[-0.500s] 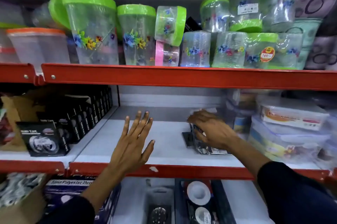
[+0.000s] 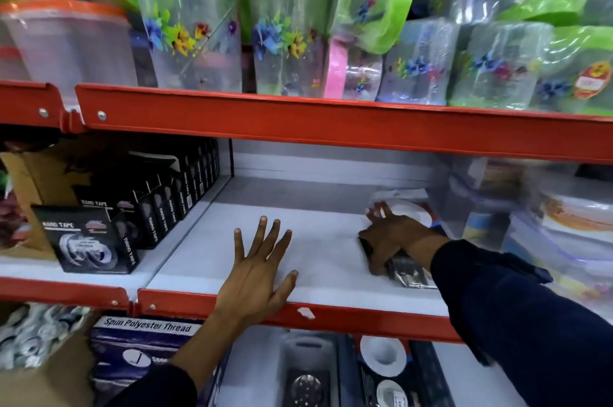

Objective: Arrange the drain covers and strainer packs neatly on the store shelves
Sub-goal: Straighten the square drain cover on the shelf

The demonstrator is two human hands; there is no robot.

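Taking the white middle shelf (image 2: 318, 260) with its red front lip as the landmark: at its far left a torn brown cardboard box (image 2: 39, 181) leans behind a row of glossy black nano tape boxes (image 2: 156, 204), rectangular cartons running back in a line, one turned to face forward. Above the shelf stand clear plastic jars (image 2: 192, 18) with green lids and printed flowers, wrapped in shiny film, beside a frosted tub with an orange rim (image 2: 66, 38). Over the shelf's bare middle, the left hand (image 2: 257, 274) lies flat, palm down, wrist crossing the red lip, fingers spread and straight, gripping nothing. Below the lip sit a dark blue box of spun polyester thread (image 2: 146, 340), a round perforated metal drain cover (image 2: 305, 388) in a clear pack, and white ring-shaped items (image 2: 381, 357) in dark packaging. On the right part of the shelf, the right hand (image 2: 394, 237) reaches in from a dark sleeve, fingers curled down and pressing on a stack of strainer packs (image 2: 409, 270), flat dark cards in crinkly clear plastic, with a white round piece showing at the back. Whether the fingers truly clasp the packs cannot be told. Right of these sit blurred, stacked translucent lidded containers (image 2: 564, 227).
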